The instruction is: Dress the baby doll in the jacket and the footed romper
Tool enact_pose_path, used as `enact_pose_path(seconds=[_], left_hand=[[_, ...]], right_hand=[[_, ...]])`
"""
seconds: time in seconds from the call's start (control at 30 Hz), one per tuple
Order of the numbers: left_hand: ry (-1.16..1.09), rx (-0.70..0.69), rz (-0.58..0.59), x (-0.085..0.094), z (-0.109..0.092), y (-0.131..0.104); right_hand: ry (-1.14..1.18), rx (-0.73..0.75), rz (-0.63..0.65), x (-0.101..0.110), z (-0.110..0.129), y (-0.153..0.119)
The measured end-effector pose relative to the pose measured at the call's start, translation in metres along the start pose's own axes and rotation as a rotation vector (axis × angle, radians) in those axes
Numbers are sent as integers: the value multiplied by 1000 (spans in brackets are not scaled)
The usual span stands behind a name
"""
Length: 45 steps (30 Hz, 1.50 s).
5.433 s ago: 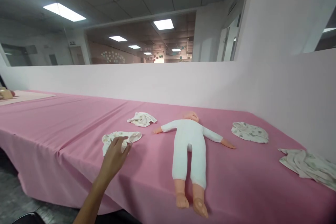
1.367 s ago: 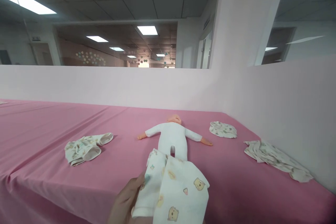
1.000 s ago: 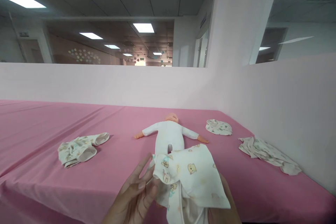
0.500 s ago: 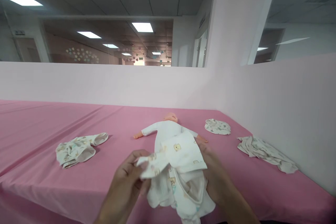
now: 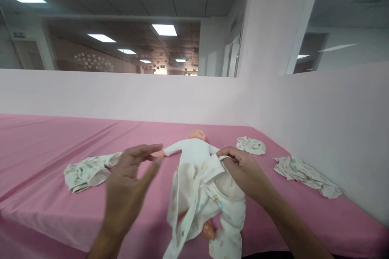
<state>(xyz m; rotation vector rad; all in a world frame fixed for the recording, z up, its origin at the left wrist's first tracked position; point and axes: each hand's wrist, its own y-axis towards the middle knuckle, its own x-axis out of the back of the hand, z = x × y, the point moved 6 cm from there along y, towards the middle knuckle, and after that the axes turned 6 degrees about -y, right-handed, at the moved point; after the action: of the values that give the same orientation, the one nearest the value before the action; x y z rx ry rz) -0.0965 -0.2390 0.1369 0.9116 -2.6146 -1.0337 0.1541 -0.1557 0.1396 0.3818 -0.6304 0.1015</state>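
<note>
**Printed baby garment hung from a one-hand pinch, in front of doll**

Right hand [image 5: 247, 172]: thumb and fingertips pinch the upper edge of the printed baby garment [image 5: 231, 206]. Gripped at one edge, it drops in loose folds, probably under its own weight, which seems to let the opening gape. Garment hides most of the legs of the baby doll [image 5: 194, 151]; one foot [image 5: 208, 230] shows below. Contact with legs: cannot tell.

Left hand [image 5: 126, 192]: holds nothing; slightly blurred, thumb well away from the curved fingers, perhaps for clearance beside the cloth.

Doll lies flat on the pink tablecloth [image 5: 152, 214], presumably for steadiness. Crumpled garment [image 5: 86, 174] to its left; folded printed cloth [image 5: 251, 145] and bunched garment [image 5: 306, 176] to its right.
</note>
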Motion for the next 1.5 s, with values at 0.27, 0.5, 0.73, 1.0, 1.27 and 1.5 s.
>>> enact_pose_path(seconds=[0.27, 0.5, 0.73, 1.0, 1.27, 1.5], left_hand=[[131, -83, 558, -72, -3, -32], [392, -153, 81, -12, -3, 29], [239, -171, 562, -63, -19, -36], [331, -345, 313, -36, -20, -1], [518, -304, 304, 17, -23, 52], [245, 110, 794, 9, 12, 55]], right_hand=[[-32, 155, 168, -18, 46, -15], [-41, 71, 102, 0, 31, -10], [68, 206, 108, -18, 65, -12], [-292, 315, 1, -15, 63, -24], [-340, 145, -15, 28, 26, -19], [-223, -23, 81, 43, 5, -36]])
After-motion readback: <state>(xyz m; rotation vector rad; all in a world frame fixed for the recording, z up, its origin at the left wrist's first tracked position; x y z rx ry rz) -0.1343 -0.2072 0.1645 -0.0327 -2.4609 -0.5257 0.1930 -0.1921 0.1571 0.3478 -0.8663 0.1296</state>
